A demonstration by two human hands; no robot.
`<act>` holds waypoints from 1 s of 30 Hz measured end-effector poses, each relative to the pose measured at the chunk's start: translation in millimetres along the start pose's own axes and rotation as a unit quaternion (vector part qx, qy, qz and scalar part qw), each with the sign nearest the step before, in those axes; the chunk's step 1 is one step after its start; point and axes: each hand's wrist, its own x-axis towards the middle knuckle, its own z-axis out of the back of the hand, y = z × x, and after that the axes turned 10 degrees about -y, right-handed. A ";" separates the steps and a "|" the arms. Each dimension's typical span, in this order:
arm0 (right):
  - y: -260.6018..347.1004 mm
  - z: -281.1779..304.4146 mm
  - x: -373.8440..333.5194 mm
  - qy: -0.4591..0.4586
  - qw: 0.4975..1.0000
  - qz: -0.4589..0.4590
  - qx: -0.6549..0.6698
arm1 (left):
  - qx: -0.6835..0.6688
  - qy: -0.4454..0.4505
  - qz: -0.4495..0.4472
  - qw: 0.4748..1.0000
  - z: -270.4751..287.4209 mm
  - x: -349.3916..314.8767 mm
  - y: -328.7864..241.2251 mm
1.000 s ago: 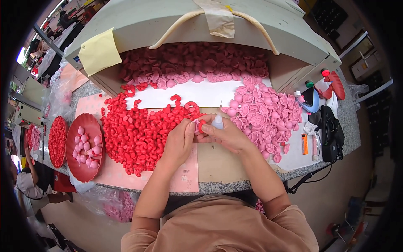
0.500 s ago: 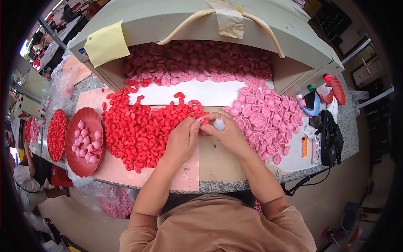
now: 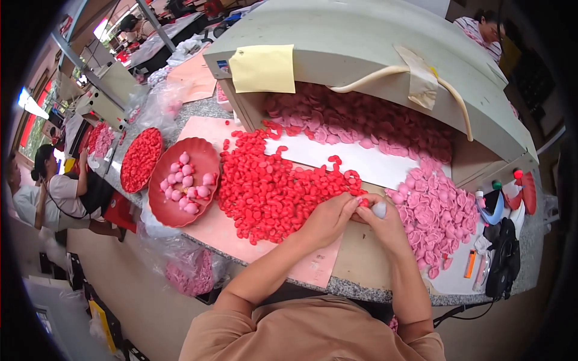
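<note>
My left hand (image 3: pixel 328 221) and my right hand (image 3: pixel 388 227) meet fingertip to fingertip at the right edge of a heap of small curved red pieces (image 3: pixel 271 198). One red piece (image 3: pixel 363 203) is pinched between my fingertips, both hands closed on it. A small translucent squeeze bottle (image 3: pixel 379 209) is tucked in my right hand, partly hidden by the fingers. To the right lies a heap of pink petal-like pieces and round pink parts (image 3: pixel 436 216). At the left, a red scalloped dish (image 3: pixel 171 213) holds several pink balls (image 3: pixel 186 169).
A grey metal hood (image 3: pixel 361 51) arches over more pink pieces behind my hands. Another dish of red pieces (image 3: pixel 141 159) stands far left. An orange lighter-like item (image 3: pixel 469 263) and a black bag (image 3: pixel 504 256) lie at the right. People (image 3: pixel 66 186) sit at the left; another (image 3: pixel 478 33) is beyond the hood.
The view has turned left, so the bench appears shifted right. My hands stay together at the red heap's edge; the bottle in my right hand is tilted differently and its tip shows less.
</note>
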 end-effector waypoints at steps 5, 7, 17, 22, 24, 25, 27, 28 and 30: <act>-2.4 -11.5 -1.2 -0.003 1.000 -0.022 0.016 | 0.044 -0.002 0.004 0.999 7.4 -0.7 1.7; -0.4 -8.7 0.6 -0.006 0.999 0.032 -0.031 | 0.022 -0.009 0.002 1.000 6.4 0.8 -0.2; 7.2 1.7 7.7 0.050 0.985 -0.140 0.092 | 0.014 0.028 0.040 0.999 9.6 4.8 -1.8; -3.9 7.1 5.9 0.056 0.987 -0.119 0.090 | 0.014 0.047 0.039 0.998 7.8 5.4 -4.7; -5.7 5.7 5.0 0.046 0.990 -0.098 0.087 | 0.043 0.045 0.021 0.998 6.2 3.5 -1.7; -4.6 5.9 5.2 0.044 0.990 -0.100 0.085 | 0.074 0.041 0.003 0.996 5.9 2.9 -0.2; -1.9 6.6 6.5 0.052 0.996 -0.066 -0.014 | 0.082 0.053 0.010 0.995 8.6 3.5 -2.8; -1.2 6.1 5.9 0.051 0.996 -0.069 -0.015 | 0.092 0.065 0.015 0.994 9.1 4.2 -3.4; -0.9 4.6 4.2 0.022 0.994 0.029 -0.103 | 0.087 0.060 0.008 0.994 7.1 4.1 -1.4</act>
